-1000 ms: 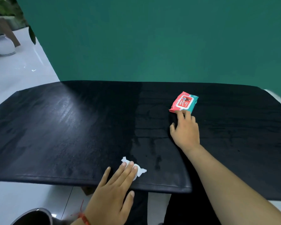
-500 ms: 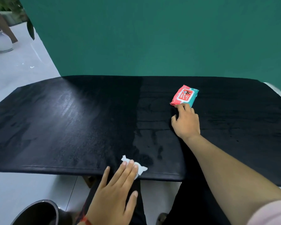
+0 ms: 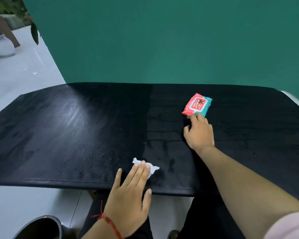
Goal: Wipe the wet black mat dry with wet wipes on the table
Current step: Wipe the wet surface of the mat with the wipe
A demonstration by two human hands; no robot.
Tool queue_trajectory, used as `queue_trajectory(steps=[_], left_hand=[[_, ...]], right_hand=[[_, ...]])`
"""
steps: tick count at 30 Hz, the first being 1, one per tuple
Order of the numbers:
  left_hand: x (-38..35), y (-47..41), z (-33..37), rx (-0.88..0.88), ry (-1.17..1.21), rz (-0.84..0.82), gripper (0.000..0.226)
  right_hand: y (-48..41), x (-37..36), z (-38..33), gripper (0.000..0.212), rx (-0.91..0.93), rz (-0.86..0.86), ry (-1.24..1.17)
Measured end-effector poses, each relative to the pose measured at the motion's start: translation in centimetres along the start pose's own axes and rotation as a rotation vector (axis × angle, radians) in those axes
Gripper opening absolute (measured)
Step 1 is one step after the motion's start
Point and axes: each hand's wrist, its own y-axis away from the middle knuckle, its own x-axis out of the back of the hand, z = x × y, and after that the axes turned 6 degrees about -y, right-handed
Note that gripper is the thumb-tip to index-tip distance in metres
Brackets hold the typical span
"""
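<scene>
Left hand presses wipe on mat lying lengthwise left-right

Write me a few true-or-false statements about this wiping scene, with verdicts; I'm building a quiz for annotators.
1. The left hand presses straight fingers on the white wipe. True.
2. The wipe lies by the far edge of the black mat. False: it lies by the near edge.
3. The right hand touches the wipe pack with its fingertips. True.
4. The pack is blue and yellow. False: it is red and teal.
</scene>
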Motion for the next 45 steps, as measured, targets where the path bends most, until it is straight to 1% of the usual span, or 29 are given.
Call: queue_trajectory(steps=[4,7,12,15,20,24,28,32,34,36,40,42,45], left_hand=[[-0.4,1.2,2.1,-0.088,0.036,-0.019,0.073],[0.0,-0.7,3.3,-0.129,0.063,-0.048,0.067],[0.7,-4.4,1.5,-0.022,0.036,-0.052,0.068],[0.2,-3.5,0.1,0.039,0.018,-0.031,0.067],[0.1,-1.6,2.3,-0.032,0.064,-0.069,0.069],[0.6,-4.6,3.0,-0.078,0.090,-0.063,0.069],[1.0,-6.9,1.4,-0.032,0.065,-0.077,0.074],[0.6,-5.6,0.3,0.055,0.035,-0.046,0.073],[0.5,-4.4,0.8,0.052,0.039,-0.062,0.072],[0.6,-4.1,1.8,0.009,0.063,-0.088,0.072],[0.8,-6.4,2.9,-0.061,0.059,-0.062,0.074],[0.7,-8.4,2.2,-0.041,0.038,-0.069,0.077],[0.7,-10.5,0.2,0.038,0.028,-0.071,0.083]], right_hand=[[0.1,0.0,-0.1,0.040,0.000,-0.001,0.005],[0.0,-0.1,0.0,0.039,-0.007,-0.001,0.008],[-0.2,-0.4,0.2,0.027,0.059,-0.009,-0.028],[-0.1,-0.6,0.4,0.024,0.101,-0.014,-0.020],[-0.2,-0.7,0.2,0.026,0.114,-0.022,0.012],[-0.4,-0.8,0.3,0.027,0.106,-0.024,0.006],[-0.4,-0.7,0.3,0.026,0.094,-0.036,-0.001],[-0.3,-0.7,0.4,0.026,0.091,-0.035,-0.009],[-0.3,-0.8,0.3,0.026,0.090,-0.039,-0.008],[-0.4,-0.8,0.3,0.026,0.087,-0.039,-0.006],[-0.3,-0.7,0.3,0.026,0.087,-0.035,-0.004],[-0.3,-0.6,0.3,0.026,0.080,-0.043,-0.004],[-0.3,-0.5,0.2,0.025,0.081,-0.043,-0.014]])
